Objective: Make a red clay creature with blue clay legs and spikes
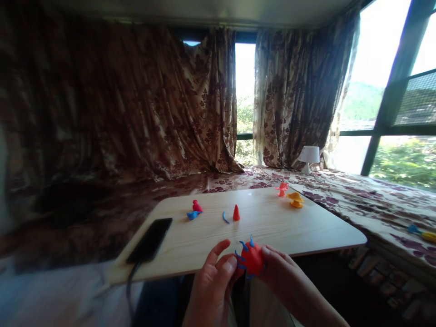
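Note:
Just off the near edge of the table, a round red modelling-clay ball (254,259) is held up, with several thin, curling blue clay strips sticking out from its top and left side. My right hand (277,264) grips the ball from the right, thumb and fingers closed on its side. My left hand (218,277) is at the ball's left side. Its thumb and curled fingers close around the edge by the blue strips, while the index finger is raised. The ball hides some left fingertips. Beyond, a red clay cone (236,213) stands beside a loose, thin blue clay strip (225,218).
The light wood table (204,245) carries a black phone (150,240) with a cable at left, and blue (193,215) and dark-red clay pieces (196,206). At the far right are yellow (295,200) and coral clay figures (282,189). A white lamp (309,155) stands behind.

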`<move>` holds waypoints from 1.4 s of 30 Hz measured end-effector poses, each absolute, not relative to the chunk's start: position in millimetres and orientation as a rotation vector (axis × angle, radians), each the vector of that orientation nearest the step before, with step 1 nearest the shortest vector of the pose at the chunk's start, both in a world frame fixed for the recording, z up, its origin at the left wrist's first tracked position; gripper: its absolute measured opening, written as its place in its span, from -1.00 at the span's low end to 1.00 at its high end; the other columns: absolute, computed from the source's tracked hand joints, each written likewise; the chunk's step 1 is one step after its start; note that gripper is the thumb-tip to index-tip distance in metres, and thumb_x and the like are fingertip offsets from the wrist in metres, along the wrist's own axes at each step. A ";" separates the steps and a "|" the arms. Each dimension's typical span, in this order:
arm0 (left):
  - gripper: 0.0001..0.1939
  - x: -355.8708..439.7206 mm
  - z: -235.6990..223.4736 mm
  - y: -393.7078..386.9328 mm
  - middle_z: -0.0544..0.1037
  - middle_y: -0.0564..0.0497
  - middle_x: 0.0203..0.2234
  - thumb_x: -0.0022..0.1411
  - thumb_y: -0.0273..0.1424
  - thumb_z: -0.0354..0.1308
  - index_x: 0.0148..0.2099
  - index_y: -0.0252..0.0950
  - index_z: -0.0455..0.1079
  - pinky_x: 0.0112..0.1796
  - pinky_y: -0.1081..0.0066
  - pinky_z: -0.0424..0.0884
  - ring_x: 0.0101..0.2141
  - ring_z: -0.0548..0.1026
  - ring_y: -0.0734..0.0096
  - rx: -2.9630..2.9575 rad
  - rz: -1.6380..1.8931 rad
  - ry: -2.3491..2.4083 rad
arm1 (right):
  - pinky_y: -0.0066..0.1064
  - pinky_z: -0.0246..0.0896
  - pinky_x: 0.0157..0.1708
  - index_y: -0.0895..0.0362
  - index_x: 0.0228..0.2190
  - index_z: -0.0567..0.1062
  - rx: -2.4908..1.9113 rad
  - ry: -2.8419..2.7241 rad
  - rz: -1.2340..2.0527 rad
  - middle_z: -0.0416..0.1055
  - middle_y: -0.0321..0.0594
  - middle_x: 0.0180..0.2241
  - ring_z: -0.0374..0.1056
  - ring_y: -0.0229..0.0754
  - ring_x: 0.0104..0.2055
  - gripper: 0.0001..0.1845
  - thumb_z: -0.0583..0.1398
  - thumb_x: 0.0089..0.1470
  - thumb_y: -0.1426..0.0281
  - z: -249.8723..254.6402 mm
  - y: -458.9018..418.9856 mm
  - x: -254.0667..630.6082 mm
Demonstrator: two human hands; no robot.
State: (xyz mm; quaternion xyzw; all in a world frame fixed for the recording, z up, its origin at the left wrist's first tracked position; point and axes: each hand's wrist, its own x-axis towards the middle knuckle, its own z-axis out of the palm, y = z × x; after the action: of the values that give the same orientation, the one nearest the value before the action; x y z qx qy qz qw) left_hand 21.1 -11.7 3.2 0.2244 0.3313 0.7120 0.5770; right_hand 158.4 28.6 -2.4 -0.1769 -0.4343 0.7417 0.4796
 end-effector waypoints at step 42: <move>-0.51 19.5 3.9 -16.0 0.58 -0.03 -0.31 -0.11 -0.29 0.38 -0.09 -0.25 0.42 -0.31 0.49 0.40 -0.40 0.47 0.51 0.736 1.819 0.841 | -0.40 0.32 -0.20 0.22 -0.35 0.60 -0.404 -0.967 1.840 0.54 -0.12 -0.34 0.41 -0.17 -0.24 -0.75 0.30 0.03 0.27 -1.8 23.2 157.6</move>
State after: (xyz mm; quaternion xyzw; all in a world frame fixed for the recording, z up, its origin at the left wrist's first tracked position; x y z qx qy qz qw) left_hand 19.5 -16.0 3.9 0.3019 0.3452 0.7462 0.4825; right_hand 157.6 23.2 -1.8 -0.1665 -0.3982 0.7574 0.4900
